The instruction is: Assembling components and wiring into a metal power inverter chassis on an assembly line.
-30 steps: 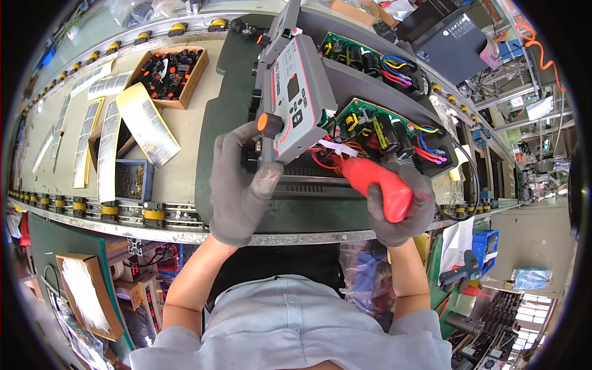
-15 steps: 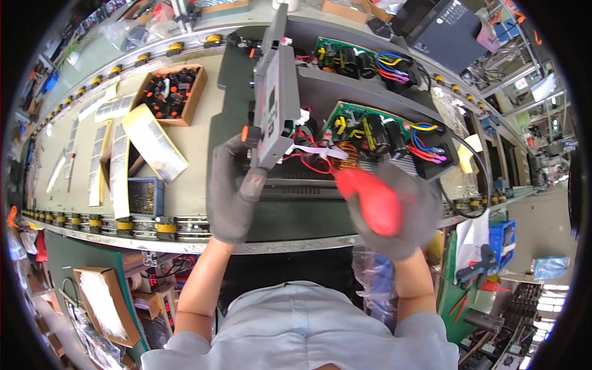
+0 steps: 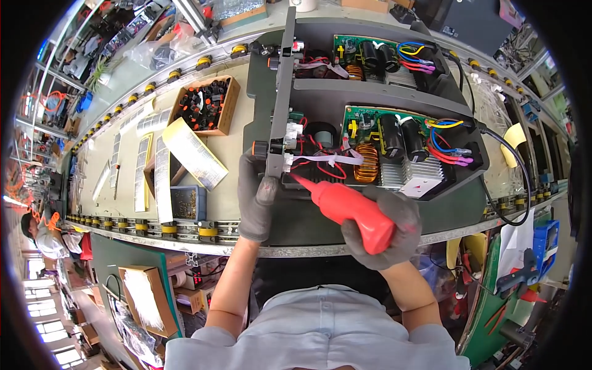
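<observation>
My right hand [image 3: 404, 225], in a grey glove, is wrapped round a red squeeze bottle [image 3: 345, 206]. The bottle's thin nozzle points left, its tip by the near lower corner of a grey front panel [image 3: 283, 120]. My left hand [image 3: 255, 206], also gloved, grips that same corner from the left, just under a black knob with an orange cap [image 3: 259, 148]. Behind the panel lies an open grey metal case [image 3: 320, 95] with a green circuit board [image 3: 364, 117], a copper coil [image 3: 366, 163], black capacitors and coloured wires. A white ribbon cable [image 3: 327, 158] runs from panel to board.
A second open case [image 3: 320, 28] stands just beyond the first. To the left are a cardboard box of black and orange knobs [image 3: 231, 102], label sheets [image 3: 194, 154] and a blue tray of small parts [image 3: 202, 203]. A black cable [image 3: 527, 179] loops off the right side.
The red bottle has moved left, its nozzle coming to the panel's near corner. The panel, earlier tilted with its outer face showing, now stands nearly edge-on. My view has shifted too.
</observation>
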A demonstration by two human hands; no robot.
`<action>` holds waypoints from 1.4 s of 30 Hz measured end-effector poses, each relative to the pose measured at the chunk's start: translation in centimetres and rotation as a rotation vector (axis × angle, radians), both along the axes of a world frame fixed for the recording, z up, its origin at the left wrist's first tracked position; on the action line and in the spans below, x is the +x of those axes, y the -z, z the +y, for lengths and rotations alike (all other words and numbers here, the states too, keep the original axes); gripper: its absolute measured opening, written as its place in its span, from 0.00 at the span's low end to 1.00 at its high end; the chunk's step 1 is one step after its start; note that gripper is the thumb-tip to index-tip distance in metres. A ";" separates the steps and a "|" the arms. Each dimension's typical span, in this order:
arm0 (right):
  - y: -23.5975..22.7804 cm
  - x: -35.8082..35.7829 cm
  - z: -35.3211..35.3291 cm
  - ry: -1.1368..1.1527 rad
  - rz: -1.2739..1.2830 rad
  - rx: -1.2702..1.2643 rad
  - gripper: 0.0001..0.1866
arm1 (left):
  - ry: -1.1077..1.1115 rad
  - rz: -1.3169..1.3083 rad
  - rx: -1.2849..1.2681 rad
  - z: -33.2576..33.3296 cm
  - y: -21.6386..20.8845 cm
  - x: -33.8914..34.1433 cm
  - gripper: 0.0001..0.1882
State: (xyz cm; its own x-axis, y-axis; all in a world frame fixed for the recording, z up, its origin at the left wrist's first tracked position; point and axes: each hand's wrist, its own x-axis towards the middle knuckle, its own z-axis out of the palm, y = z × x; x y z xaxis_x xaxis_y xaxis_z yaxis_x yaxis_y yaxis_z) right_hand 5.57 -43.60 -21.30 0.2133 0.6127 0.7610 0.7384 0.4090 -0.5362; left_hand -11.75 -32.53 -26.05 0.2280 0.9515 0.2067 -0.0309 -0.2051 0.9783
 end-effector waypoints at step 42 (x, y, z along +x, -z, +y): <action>-5.0 1.8 -3.4 -0.104 0.120 -0.224 0.26 | 0.010 -0.037 -0.031 -0.4 -0.5 0.1 0.43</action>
State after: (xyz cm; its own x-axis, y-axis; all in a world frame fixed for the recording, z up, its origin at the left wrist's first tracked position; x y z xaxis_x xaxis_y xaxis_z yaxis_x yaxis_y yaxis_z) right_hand 7.41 -47.04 -16.25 0.2207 0.7863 0.5771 0.6242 0.3408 -0.7030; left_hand -11.65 -32.92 -25.59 0.2300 0.9553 0.1859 -0.0689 -0.1746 0.9822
